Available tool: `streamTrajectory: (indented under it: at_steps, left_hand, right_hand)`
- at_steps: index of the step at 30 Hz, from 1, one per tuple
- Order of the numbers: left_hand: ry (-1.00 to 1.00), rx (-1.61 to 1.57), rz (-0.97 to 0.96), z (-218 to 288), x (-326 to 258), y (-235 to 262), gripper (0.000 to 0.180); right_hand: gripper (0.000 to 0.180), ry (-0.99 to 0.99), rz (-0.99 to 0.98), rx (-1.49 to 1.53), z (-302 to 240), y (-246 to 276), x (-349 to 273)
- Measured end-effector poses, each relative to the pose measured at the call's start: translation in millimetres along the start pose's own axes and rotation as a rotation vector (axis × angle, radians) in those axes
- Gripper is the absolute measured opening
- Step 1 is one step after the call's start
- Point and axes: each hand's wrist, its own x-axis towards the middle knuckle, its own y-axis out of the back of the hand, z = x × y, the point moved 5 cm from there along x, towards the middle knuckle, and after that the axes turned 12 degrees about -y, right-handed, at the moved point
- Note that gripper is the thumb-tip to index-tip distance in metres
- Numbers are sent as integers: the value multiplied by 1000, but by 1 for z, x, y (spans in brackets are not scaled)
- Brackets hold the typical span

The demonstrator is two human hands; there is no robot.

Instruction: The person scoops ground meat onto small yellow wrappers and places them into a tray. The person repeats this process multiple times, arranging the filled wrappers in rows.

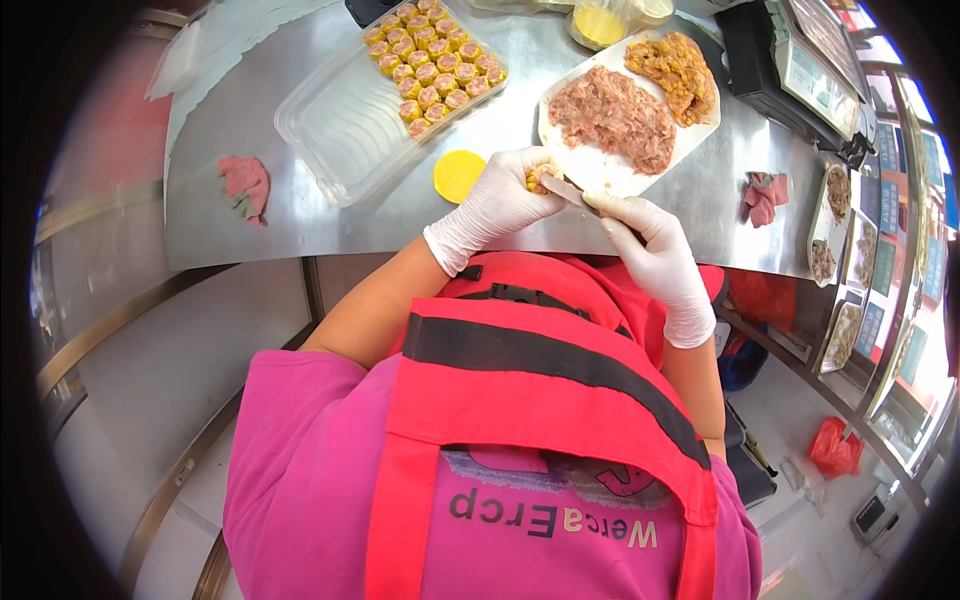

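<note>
My gloved left hand (pixel 500 200) is closed around a small siu mai dumpling (pixel 537 180) in a yellow wrapper. In my gloved right hand (pixel 655 250) is a flat metal spreading knife (pixel 566 190), its tip against the filling. Just beyond both hands, a white plate (pixel 590 172) bears a mound of pink minced meat (pixel 612 118) and a smaller heap of orange-yellow filling (pixel 675 78). Left of my left hand lies a round yellow wrapper stack or disc (pixel 459 176). Rows of finished-looking siu mai (pixel 430 65) fill the far right part of a clear plastic tray (pixel 335 150).
Pink cloths lie at the left (pixel 246 188) and right (pixel 764 198) of the steel table (pixel 350 232). A black weighing scale (pixel 795 80) stands far right. Bagged yellow rounds (pixel 600 24) are at the back. Food trays (pixel 842 335) line the right side; a red bag (pixel 835 447) sits low.
</note>
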Motion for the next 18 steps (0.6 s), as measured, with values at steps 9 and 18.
streamTrajectory:
  at_steps: [9,18]
  left_hand:
    - [-40,40,56,18,-3,17,16]
    - [-175,80,62,53,3,18,18]
  right_hand:
    - [33,117,91,-303,-30,14,-17]
    - [32,296,200,-286,-41,-7,-7]
